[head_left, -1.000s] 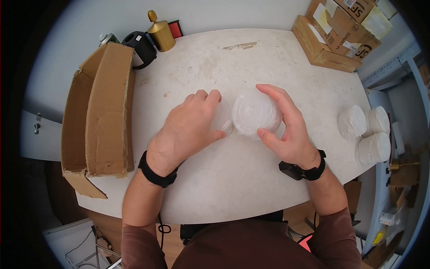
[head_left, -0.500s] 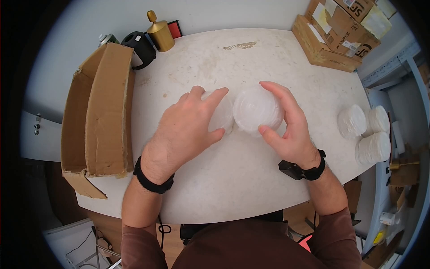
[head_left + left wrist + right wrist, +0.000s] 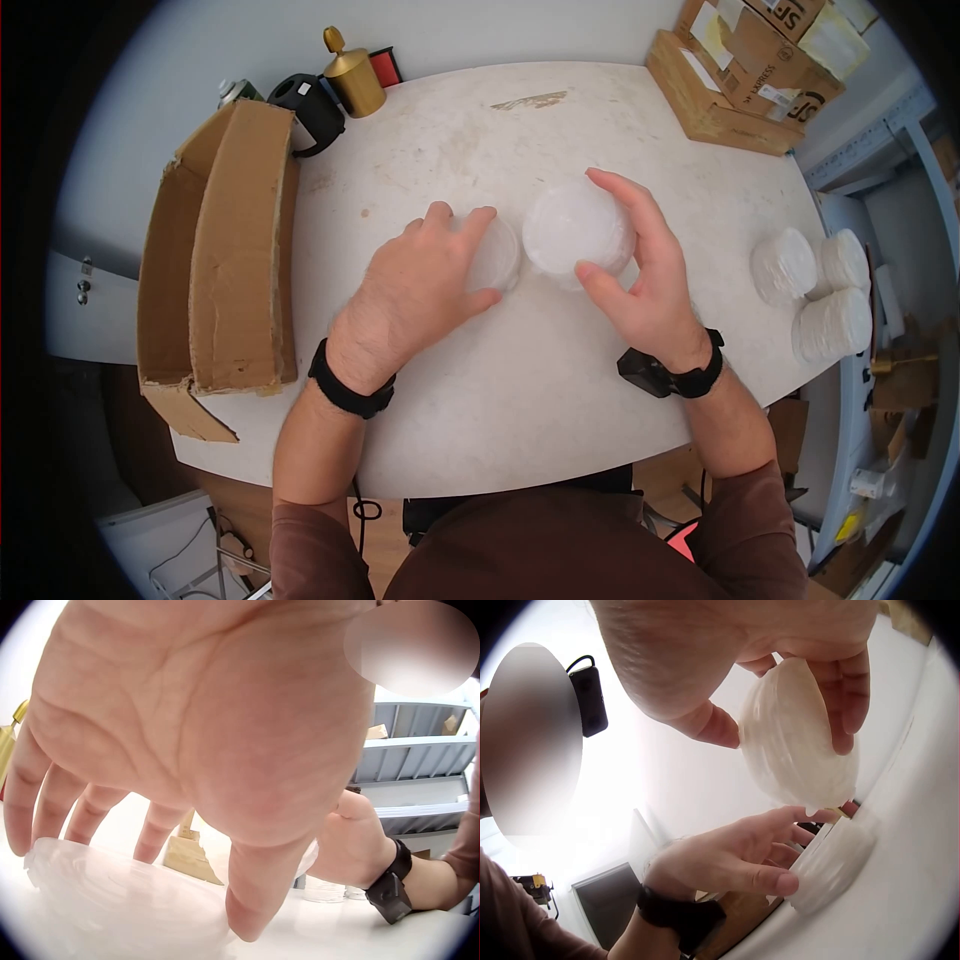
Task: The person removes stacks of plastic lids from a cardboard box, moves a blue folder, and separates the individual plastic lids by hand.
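Observation:
My left hand (image 3: 415,275) spans a low stack of round translucent white plastic lids (image 3: 500,258) on the table, thumb at its near edge and fingers round the far side. The left wrist view shows the palm above this stack (image 3: 112,907). My right hand (image 3: 645,275) grips a thicker round white stack of lids (image 3: 575,232) between thumb and fingers, just right of the first. In the right wrist view the gripped stack (image 3: 780,742) is tilted on its side and overlaps the left hand's fingertips.
Several wrapped white stacks (image 3: 785,265) stand at the table's right edge. An open cardboard box (image 3: 240,250) lies at the left, with a black container (image 3: 308,115) and a gold canister (image 3: 355,85) behind it. Shipping cartons (image 3: 765,65) fill the back right corner.
My left fingers spread wider over the low stack, then drew in round it again. The right hand has shifted slightly away from me with its stack, which now looks more tilted.

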The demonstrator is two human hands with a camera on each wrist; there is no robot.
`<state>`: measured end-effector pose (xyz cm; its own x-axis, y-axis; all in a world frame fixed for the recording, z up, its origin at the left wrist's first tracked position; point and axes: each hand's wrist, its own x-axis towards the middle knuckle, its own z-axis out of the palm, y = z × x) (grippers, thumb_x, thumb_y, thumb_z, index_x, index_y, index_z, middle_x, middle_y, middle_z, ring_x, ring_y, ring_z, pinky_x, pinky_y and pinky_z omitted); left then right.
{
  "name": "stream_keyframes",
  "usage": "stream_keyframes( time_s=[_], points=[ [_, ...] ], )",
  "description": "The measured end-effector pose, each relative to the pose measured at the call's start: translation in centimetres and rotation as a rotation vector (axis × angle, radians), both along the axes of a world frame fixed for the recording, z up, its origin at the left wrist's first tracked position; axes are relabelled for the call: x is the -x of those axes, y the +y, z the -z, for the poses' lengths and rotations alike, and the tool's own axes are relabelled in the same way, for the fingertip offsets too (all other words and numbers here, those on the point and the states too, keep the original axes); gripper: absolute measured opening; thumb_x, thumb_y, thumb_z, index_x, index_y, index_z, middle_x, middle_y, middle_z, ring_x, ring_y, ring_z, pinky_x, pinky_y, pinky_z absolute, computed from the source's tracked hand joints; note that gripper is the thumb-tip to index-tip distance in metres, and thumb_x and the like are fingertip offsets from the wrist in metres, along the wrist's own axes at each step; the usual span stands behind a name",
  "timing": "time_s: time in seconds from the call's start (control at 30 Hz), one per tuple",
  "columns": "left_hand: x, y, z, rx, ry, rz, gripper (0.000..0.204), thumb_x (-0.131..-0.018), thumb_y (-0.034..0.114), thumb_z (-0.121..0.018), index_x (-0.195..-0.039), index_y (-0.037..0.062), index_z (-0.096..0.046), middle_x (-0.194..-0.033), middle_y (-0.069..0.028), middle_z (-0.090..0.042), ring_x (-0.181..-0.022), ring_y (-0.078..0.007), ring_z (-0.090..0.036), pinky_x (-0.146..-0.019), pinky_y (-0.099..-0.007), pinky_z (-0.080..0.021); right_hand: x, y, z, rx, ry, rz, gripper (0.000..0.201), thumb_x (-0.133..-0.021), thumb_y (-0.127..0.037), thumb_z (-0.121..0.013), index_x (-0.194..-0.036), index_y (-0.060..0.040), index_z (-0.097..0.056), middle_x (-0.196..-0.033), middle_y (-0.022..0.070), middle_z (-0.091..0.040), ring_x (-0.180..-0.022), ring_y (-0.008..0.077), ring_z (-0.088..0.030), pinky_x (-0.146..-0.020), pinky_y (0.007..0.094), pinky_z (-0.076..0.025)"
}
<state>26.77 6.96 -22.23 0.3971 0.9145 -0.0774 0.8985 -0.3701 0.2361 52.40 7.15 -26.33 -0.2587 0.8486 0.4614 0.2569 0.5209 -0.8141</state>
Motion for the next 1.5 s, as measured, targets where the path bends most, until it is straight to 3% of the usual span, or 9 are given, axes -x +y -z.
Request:
stream_keyframes(
  time_s=[0.17,0.23,0.43,0.63,0.73,0.87,1.17,1.23,1.5],
  points=[
    [0.0,-0.1,-0.4,-0.009,-0.010,0.003,0.068,-0.088,0.030,-0.087,-0.146,0.0077,-0.059,-0.117,-0.0226,-0.064,-0.109,-0.0399,-0.071,-0.090,-0.0475,-0.061,0.0,0.1,0.0,-0.010,-0.005,0.015,0.073,-0.083,-0.003,-0.074,-0.152,0.0037,-0.050,-0.147,0.0222,-0.057,-0.137,0.0366,-0.058,-0.117,0.0429,-0.045],
    [0.1,0.0,-0.4,0.001,-0.021,0.019,0.071,-0.092,0.031,-0.084,-0.154,0.0109,-0.056,-0.135,-0.0281,-0.064,-0.120,-0.0441,-0.068,-0.099,-0.0466,-0.059,0.0,0.1,0.0,-0.010,-0.005,0.017,0.073,-0.083,-0.004,-0.074,-0.152,0.0038,-0.050,-0.147,0.0227,-0.057,-0.136,0.0372,-0.058,-0.117,0.0432,-0.046],
    [-0.2,0.3,0.6,0.013,-0.044,0.053,0.066,-0.098,0.032,-0.079,-0.155,0.0102,-0.055,-0.143,-0.0335,-0.058,-0.128,-0.0470,-0.064,-0.104,-0.0479,-0.057,0.0,0.1,-0.1,-0.047,-0.022,0.037,0.071,-0.084,-0.004,-0.073,-0.151,0.0039,-0.051,-0.147,0.0234,-0.058,-0.135,0.0378,-0.059,-0.116,0.0438,-0.047],
    [-0.1,1.3,2.9,-0.125,-0.202,0.160,0.056,-0.095,0.027,-0.081,-0.143,0.0079,-0.059,-0.141,-0.0291,-0.058,-0.129,-0.0453,-0.062,-0.105,-0.0475,-0.056,0.1,0.4,0.1,-0.055,0.012,0.052,0.070,-0.086,-0.005,-0.073,-0.151,0.0038,-0.051,-0.146,0.0229,-0.058,-0.133,0.0367,-0.061,-0.114,0.0438,-0.048],
    [-0.7,1.5,3.0,-0.049,-0.245,0.100,0.050,-0.093,0.022,-0.080,-0.136,0.0066,-0.061,-0.138,-0.0266,-0.057,-0.130,-0.0443,-0.058,-0.107,-0.0473,-0.054,0.2,0.4,0.3,-0.007,0.066,0.052,0.069,-0.086,-0.006,-0.074,-0.151,0.0037,-0.051,-0.145,0.0223,-0.059,-0.131,0.0364,-0.061,-0.113,0.0435,-0.049],
    [-1.1,1.7,3.7,-0.098,-0.205,0.143,0.050,-0.094,0.021,-0.078,-0.137,0.0047,-0.060,-0.138,-0.0254,-0.055,-0.133,-0.0439,-0.054,-0.110,-0.0484,-0.051,0.1,0.5,0.0,-0.013,0.065,0.080,0.069,-0.087,-0.007,-0.074,-0.151,0.0034,-0.051,-0.144,0.0219,-0.059,-0.131,0.0365,-0.061,-0.113,0.0435,-0.049],
    [-1.4,1.8,6.3,-0.141,-0.181,0.140,0.045,-0.102,0.030,-0.071,-0.137,0.0032,-0.060,-0.152,-0.0286,-0.050,-0.144,-0.0473,-0.046,-0.120,-0.0560,-0.039,0.0,0.6,0.0,-0.079,0.016,0.125,0.068,-0.086,-0.007,-0.074,-0.149,0.0042,-0.051,-0.144,0.0235,-0.059,-0.134,0.0387,-0.060,-0.113,0.0435,-0.048],
    [-1.6,1.6,6.7,-0.287,-0.081,0.167,0.041,-0.104,0.032,-0.068,-0.131,0.0018,-0.064,-0.158,-0.0295,-0.046,-0.149,-0.0482,-0.042,-0.122,-0.0569,-0.036,0.1,0.6,0.1,-0.092,0.021,0.114,0.068,-0.086,-0.008,-0.074,-0.149,0.0043,-0.051,-0.144,0.0232,-0.059,-0.134,0.0390,-0.060,-0.113,0.0439,-0.048],
    [-1.5,1.2,6.4,-0.181,-0.023,0.189,0.032,-0.106,0.033,-0.066,-0.116,0.0036,-0.074,-0.170,-0.0248,-0.038,-0.155,-0.0510,-0.036,-0.127,-0.0641,-0.028,0.4,0.0,-0.1,-0.077,0.025,0.105,0.070,-0.085,-0.006,-0.075,-0.151,0.0026,-0.051,-0.145,0.0221,-0.059,-0.132,0.0374,-0.061,-0.112,0.0436,-0.049]
  ],
)
